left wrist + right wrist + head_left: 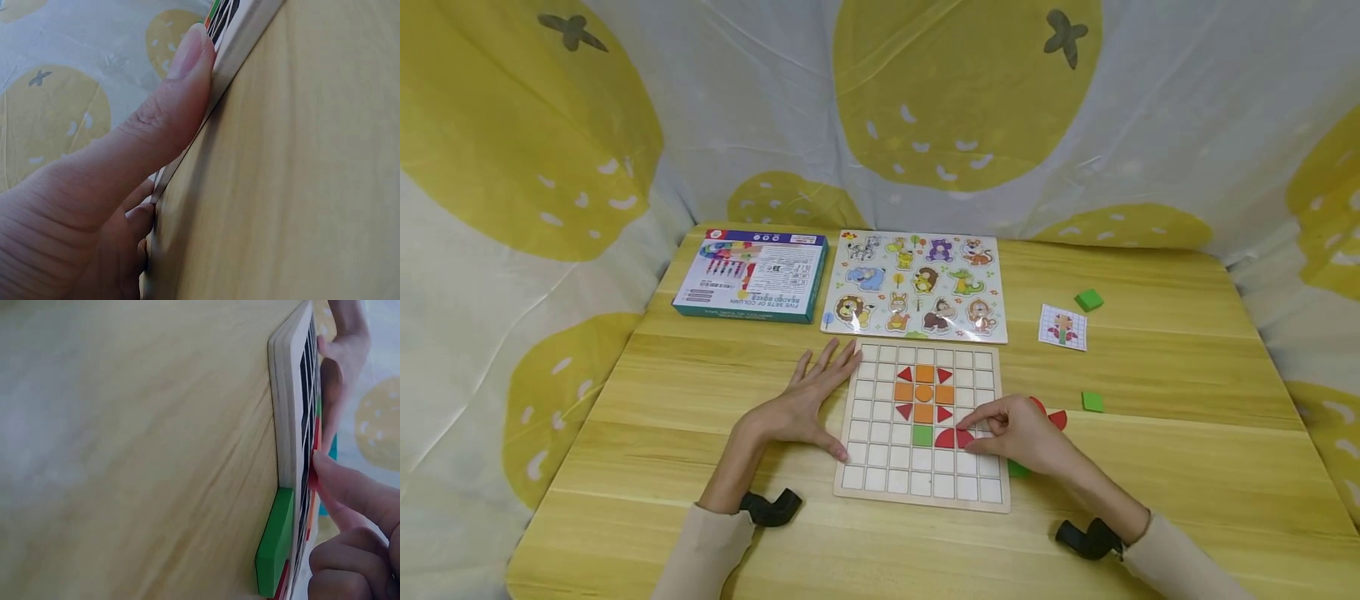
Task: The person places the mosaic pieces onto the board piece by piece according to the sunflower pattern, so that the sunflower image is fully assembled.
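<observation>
A wooden grid board (pixel 878 480) lies in front of me, with orange squares (pixel 924 373), red triangles (pixel 945 413), a green square (pixel 922 435) and a red quarter circle (pixel 943 438) in its cells. My right hand (pixel 1028 433) pinches a second red piece (pixel 964 438) between thumb and forefinger, right beside that quarter circle; the fingers partly hide its shape. At the board's left side, my left hand (pixel 797 408) spreads its fingers, thumb and fingertips against the edge. In the left wrist view, the thumb (pixel 169 112) lies along the board's rim.
Green blocks (pixel 1092 402) and red pieces (pixel 1057 418) lie right of the board; one green block (pixel 274 544) is against its edge. A pattern card (pixel 1063 327) lies farther right. Behind the board are an animal puzzle (pixel 913 285) and a boxed toy (pixel 750 277).
</observation>
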`<state>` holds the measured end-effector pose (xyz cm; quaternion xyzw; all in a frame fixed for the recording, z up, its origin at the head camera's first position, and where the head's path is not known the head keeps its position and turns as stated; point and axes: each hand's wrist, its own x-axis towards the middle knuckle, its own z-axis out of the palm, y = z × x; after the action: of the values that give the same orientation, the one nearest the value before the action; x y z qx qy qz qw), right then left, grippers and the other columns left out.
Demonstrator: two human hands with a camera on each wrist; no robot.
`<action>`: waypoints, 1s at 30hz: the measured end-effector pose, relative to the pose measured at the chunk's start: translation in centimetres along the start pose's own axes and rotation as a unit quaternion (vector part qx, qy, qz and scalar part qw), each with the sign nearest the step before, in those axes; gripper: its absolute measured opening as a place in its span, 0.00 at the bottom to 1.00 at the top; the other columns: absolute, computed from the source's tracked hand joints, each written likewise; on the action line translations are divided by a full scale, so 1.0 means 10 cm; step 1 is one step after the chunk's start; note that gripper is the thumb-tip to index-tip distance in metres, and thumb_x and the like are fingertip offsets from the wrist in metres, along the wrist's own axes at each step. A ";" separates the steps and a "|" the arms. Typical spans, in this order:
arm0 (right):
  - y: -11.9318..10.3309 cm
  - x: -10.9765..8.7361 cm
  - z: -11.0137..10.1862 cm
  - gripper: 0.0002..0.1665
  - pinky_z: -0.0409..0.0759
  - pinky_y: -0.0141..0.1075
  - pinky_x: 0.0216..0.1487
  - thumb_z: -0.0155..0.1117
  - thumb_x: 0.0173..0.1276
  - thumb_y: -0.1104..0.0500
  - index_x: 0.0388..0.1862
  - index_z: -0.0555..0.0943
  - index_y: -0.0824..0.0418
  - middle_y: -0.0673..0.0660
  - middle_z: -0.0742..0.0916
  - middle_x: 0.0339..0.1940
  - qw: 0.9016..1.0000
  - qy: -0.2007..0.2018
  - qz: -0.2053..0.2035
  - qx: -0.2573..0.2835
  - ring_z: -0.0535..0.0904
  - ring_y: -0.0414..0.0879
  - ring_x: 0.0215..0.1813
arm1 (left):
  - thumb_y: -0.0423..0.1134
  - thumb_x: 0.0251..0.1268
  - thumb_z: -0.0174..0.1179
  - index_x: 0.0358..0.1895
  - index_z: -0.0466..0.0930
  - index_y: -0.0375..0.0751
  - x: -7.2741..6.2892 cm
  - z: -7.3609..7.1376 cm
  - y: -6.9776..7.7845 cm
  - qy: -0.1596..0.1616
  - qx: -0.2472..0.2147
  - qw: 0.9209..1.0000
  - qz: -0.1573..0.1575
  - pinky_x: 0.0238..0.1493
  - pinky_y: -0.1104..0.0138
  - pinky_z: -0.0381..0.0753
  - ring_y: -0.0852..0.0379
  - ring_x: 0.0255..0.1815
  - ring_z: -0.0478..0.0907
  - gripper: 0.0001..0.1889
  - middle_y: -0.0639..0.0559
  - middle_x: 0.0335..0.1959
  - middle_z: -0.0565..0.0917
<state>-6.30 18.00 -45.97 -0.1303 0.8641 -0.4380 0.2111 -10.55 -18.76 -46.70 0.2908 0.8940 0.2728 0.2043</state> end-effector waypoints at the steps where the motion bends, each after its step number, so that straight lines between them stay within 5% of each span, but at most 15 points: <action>1: -0.01 0.00 0.00 0.10 0.53 0.29 0.25 0.82 0.57 0.58 0.39 0.93 0.52 0.46 0.62 0.15 1.000 0.001 0.003 -0.002 0.54 0.37 0.21 | 0.62 0.35 0.84 0.86 0.39 0.46 0.00 0.00 0.00 -0.001 0.000 1.000 0.000 0.83 0.39 0.21 0.42 0.87 0.22 0.77 0.48 0.88 0.34; 23: -0.01 0.00 0.02 0.10 0.54 0.31 0.26 0.85 0.54 0.56 0.35 0.92 0.51 0.46 0.62 0.14 0.999 0.020 0.035 -0.001 0.55 0.39 0.21 | 0.62 0.35 0.84 0.86 0.38 0.46 0.01 0.00 0.00 -0.002 0.001 1.000 0.001 0.83 0.39 0.21 0.42 0.87 0.22 0.77 0.49 0.88 0.34; 30: 0.01 -0.01 0.00 0.11 0.53 0.30 0.25 0.83 0.56 0.57 0.40 0.93 0.51 0.46 0.62 0.14 1.000 0.004 0.011 0.005 0.54 0.37 0.20 | 0.62 0.35 0.84 0.86 0.39 0.46 0.00 0.00 0.00 0.000 -0.001 1.000 0.001 0.83 0.39 0.21 0.43 0.88 0.22 0.77 0.49 0.88 0.34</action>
<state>-6.21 18.12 -46.00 -0.1180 0.8642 -0.4402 0.2133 -10.60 -18.79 -46.70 0.2914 0.8935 0.2738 0.2047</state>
